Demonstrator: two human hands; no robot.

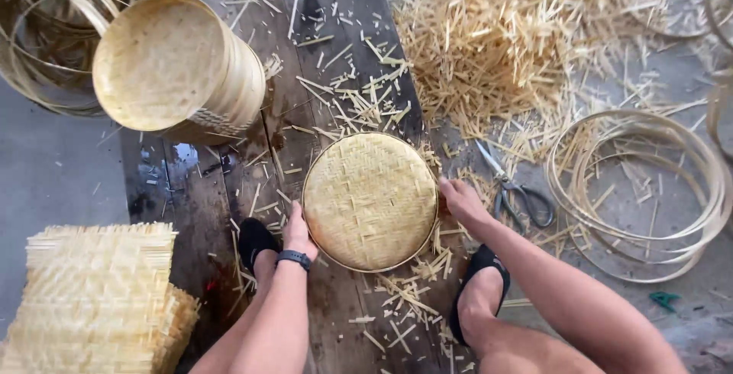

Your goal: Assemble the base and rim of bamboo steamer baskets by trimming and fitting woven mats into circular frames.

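A round woven bamboo tray (369,200) lies flat on a dark wooden plank (198,191). My left hand (298,233), with a dark band on the wrist, grips the tray's left rim. My right hand (460,200) presses against its right rim. Both feet in black sandals (479,278) rest on the plank below the tray. Scissors (513,189) lie just right of my right hand.
A tall stack of finished round trays (179,68) leans at upper left. Square woven mats (95,297) are piled at lower left. A heap of bamboo offcuts (496,38) fills the top right. Loose bamboo hoops (641,191) lie on the right, more hoops (46,30) at far left.
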